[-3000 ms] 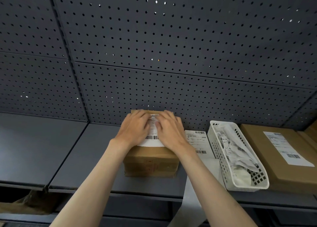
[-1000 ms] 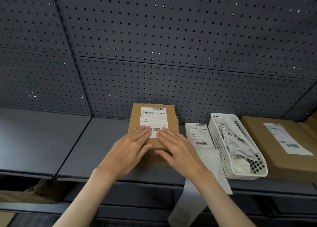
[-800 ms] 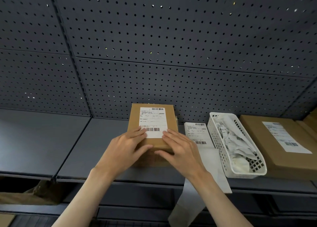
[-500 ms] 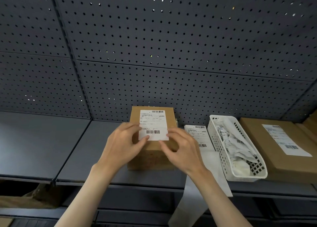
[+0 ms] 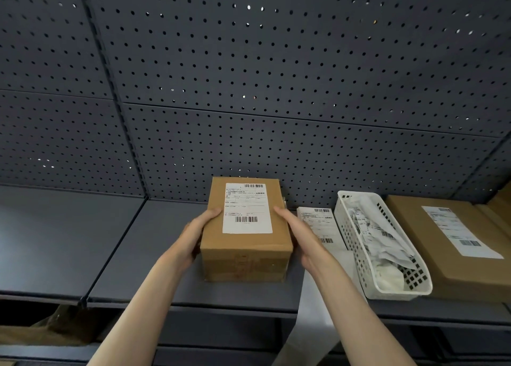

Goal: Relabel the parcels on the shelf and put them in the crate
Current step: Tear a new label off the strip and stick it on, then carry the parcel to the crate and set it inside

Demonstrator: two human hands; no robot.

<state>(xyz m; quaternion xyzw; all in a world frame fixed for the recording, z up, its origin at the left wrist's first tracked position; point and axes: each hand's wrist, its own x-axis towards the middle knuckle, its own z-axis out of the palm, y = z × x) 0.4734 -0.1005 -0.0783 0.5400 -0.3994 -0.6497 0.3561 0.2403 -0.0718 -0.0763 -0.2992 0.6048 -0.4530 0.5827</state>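
A small brown cardboard parcel (image 5: 246, 258) stands on the dark grey shelf (image 5: 138, 255), with a white barcode label (image 5: 247, 208) stuck flat on its top. My left hand (image 5: 197, 233) grips the parcel's left side. My right hand (image 5: 297, 233) grips its right side. Fingers of both hands curl over the top edges. A second, flatter labelled parcel (image 5: 453, 244) lies at the far right of the shelf. No crate is in view.
A strip of label sheets (image 5: 318, 224) lies right of the held parcel, its backing paper hanging over the shelf edge. A white plastic basket (image 5: 414, 289) of crumpled label waste sits beside it. A perforated back panel (image 5: 249, 89) rises behind. A lower shelf holds something brown (image 5: 27, 335).
My hands slid off the label, where they were pressing it flat, and moved out to the parcel's two sides, where they now grip it.
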